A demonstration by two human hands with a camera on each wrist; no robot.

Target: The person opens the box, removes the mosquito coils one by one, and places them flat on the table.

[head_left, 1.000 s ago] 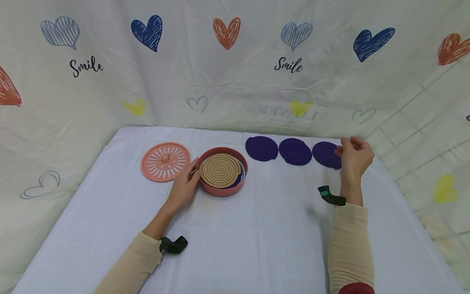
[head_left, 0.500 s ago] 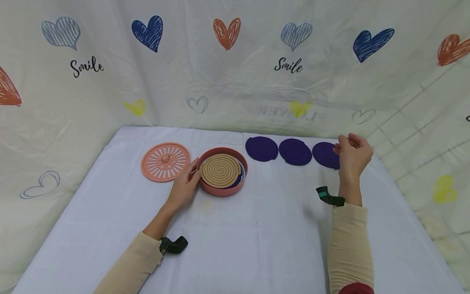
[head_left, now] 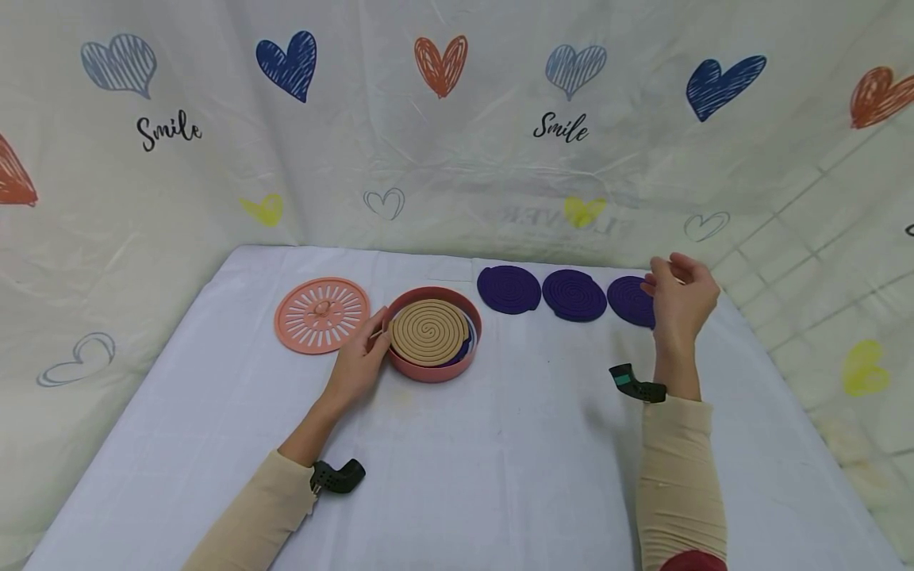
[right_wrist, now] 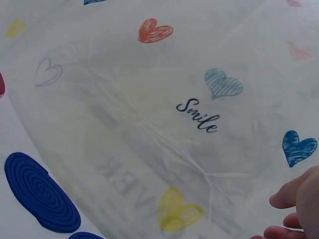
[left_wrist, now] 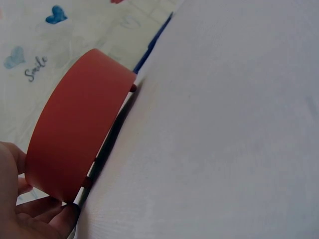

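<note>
Left hand (head_left: 355,358) gripping red tin (head_left: 433,374), tan coil (head_left: 428,332) lying inside; right hand (head_left: 683,297) hovering near far-right corner of bench (head_left: 485,476), by purple coil (head_left: 628,300); fingers loosely bending, holding nothing.

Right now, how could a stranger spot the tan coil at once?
On the white table, find the round red dish that the person's left hand grips. The coil lies face up inside it. The three coils in a row to the dish's right are purple; this one alone is tan.
</note>
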